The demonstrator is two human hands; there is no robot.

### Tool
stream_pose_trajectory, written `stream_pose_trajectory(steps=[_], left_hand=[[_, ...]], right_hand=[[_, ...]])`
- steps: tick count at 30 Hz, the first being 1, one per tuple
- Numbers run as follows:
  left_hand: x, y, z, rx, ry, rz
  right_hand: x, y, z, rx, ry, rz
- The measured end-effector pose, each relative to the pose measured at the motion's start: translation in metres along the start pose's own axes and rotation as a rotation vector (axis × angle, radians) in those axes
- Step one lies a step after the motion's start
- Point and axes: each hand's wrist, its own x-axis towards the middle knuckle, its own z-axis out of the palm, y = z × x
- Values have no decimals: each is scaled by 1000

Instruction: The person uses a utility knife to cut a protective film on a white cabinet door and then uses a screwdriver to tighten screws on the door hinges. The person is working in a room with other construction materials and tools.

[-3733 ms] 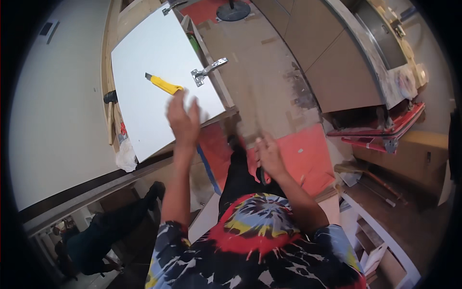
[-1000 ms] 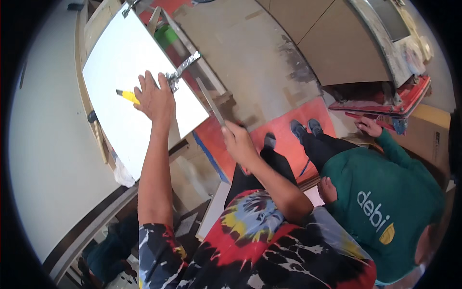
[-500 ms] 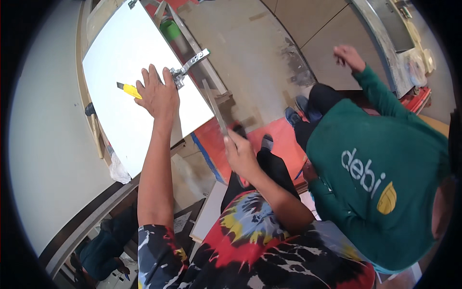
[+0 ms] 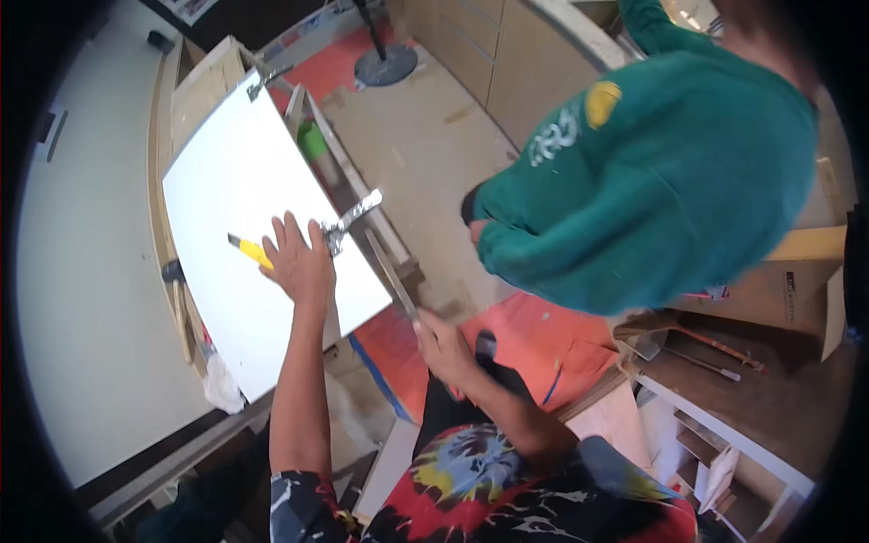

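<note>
White panel (image 4: 208, 308) bears yellow cutter (image 4: 251, 251), hinge (image 4: 334, 241); left grip (image 4: 302, 262) splayed, right grip (image 4: 444, 347) clenching flat tool (image 4: 393, 278); co-worker (image 4: 670, 181) before cabinets (image 4: 457, 45).

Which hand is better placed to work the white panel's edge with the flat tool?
Likely the right hand: its grip holds the flat tool beside the white panel; the left hand is spread on that panel, by the yellow cutter.

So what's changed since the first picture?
The left hand came down onto the white cabinet door; the right hand brought a long flat file nearer the door's edge. A co-worker in green appeared on the right. The yellow utility knife stayed on the door.
</note>
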Motion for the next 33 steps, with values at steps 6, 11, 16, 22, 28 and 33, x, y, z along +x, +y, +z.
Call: stream_pose_trajectory(steps=[6,11,16,22,28,33], left_hand=[[-1,5,-8,-6,5,-14],[-3,3,-5,1,16,17],[-1,-1,0,-6,53,2],[-2,3,-3,-10,40,-2],[-2,5,-6,2,25,-21],[-3,7,-7,-16,16,-22]], right_hand=[[15,-6,8,103,-81,201],[-11,-1,9,219,-13,236],[26,7,17,106,-69,80],[14,-20,20,71,347,-150],[38,-18,49,-112,489,-279],[36,-13,54,-102,542,-195]])
